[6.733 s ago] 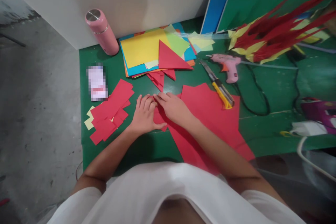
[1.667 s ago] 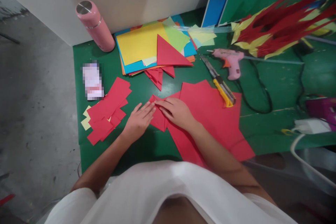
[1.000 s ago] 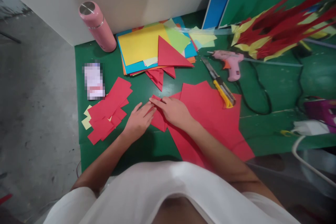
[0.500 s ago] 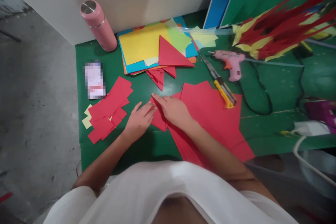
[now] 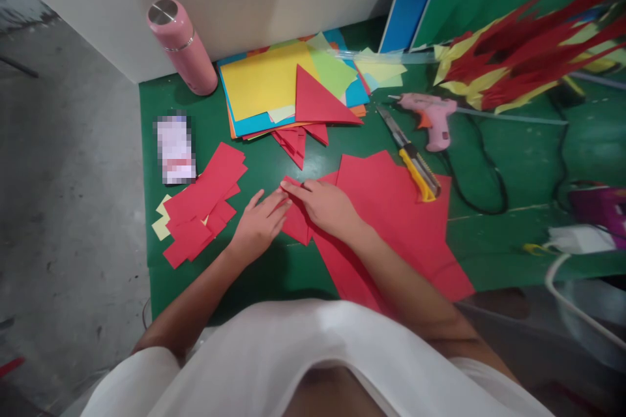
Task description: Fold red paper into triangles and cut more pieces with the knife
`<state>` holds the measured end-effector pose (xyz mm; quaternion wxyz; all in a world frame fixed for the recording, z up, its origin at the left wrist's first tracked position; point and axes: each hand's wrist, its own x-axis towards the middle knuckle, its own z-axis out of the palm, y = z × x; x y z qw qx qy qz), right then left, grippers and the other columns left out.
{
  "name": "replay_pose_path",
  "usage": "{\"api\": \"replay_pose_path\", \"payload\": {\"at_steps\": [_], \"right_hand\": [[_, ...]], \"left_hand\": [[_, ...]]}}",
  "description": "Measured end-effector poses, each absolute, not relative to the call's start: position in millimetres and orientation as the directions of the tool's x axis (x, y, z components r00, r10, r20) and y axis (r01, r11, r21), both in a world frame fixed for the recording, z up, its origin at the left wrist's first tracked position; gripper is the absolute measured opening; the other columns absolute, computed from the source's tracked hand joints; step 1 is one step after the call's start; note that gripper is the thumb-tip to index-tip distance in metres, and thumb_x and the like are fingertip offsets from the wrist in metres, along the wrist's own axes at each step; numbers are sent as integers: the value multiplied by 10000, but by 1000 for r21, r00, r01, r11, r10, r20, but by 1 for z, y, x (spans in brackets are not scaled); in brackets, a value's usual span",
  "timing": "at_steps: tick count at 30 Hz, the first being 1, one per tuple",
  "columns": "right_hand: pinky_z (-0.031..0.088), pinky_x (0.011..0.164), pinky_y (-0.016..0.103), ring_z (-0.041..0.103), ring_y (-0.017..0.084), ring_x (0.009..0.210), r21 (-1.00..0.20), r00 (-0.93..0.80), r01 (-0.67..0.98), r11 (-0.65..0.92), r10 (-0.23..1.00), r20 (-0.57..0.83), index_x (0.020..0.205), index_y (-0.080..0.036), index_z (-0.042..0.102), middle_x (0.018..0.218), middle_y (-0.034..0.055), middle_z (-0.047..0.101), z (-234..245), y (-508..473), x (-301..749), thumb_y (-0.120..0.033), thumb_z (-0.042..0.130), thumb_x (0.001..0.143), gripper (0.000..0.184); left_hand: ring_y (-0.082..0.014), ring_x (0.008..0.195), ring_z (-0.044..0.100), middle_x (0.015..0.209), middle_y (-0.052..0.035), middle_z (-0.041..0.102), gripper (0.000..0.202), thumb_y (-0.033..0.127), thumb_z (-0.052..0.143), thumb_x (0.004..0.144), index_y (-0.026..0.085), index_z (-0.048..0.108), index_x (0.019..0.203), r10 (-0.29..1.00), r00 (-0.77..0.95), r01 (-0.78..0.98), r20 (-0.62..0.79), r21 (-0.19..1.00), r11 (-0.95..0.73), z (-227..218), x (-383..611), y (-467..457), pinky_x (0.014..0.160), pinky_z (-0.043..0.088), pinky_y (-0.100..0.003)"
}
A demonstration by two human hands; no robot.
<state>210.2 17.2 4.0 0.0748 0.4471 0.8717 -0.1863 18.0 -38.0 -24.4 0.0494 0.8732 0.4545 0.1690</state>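
the left hand (image 5: 258, 221) and right hand (image 5: 328, 205), both open with fingers loosely extended, rest on 1 folded red paper (image 5: 297, 225) on the green counter (image 5: 210, 117), beside larger red sheets (image 5: 391, 208).

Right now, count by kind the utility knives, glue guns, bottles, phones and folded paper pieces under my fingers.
Utility knife: 1
Glue gun: 1
Bottle: 1
Phone: 1
Folded red paper piece under your fingers: 1
Total: 5

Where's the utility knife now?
Head view, right of centre: the utility knife lies, handle on the large red sheets, below-left of the pink glue gun.
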Motion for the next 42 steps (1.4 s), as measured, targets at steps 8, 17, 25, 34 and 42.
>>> {"api": "replay_pose_path", "payload": {"at_steps": [8,17,25,34,42], "right_hand": [[318,648,296,568,206,869,-286,-553,828,482,785,-279,1492,-243,420,1073,105,645,8,16,206,-162,313,989,521],[324,646,305,602,221,874,-265,-504,859,439,816,-282,1492,-231,416,1066,103,664,12,14,199,-282,263,1039,481],[341,673,300,602,230,912,-284,-512,850,443,821,-253,1492,-230,411,1104,98,655,12,12,200,-434,407,1012,521],[343,661,298,606,231,903,-275,-510,851,447,827,-235,1492,-242,414,1083,91,660,10,12,201,-463,396,1011,529],[349,671,292,598,228,922,-286,-507,852,438,826,-245,1495,-246,412,1096,97,651,10,13,201,-452,397,1011,526]], "left_hand": [[-210,1246,598,1279,-109,671,318,183,408,997,160,647,1206,823,520,782,229,259,-566,-27,18,-39,1124,387,-446],[-226,1082,651,1127,-90,722,261,243,499,971,198,685,1149,879,429,834,208,282,-474,-18,18,-43,900,472,-371],[-222,934,650,1073,-93,731,215,312,566,946,179,697,1053,900,323,868,292,287,-405,-16,15,-52,855,455,-361],[-213,890,634,981,-66,730,193,367,625,921,209,717,984,935,249,876,253,352,-329,-13,-6,-59,822,460,-369],[-206,864,606,944,-40,713,144,353,636,915,251,736,899,923,288,898,254,263,-353,-9,-16,-63,798,424,-369]]}}
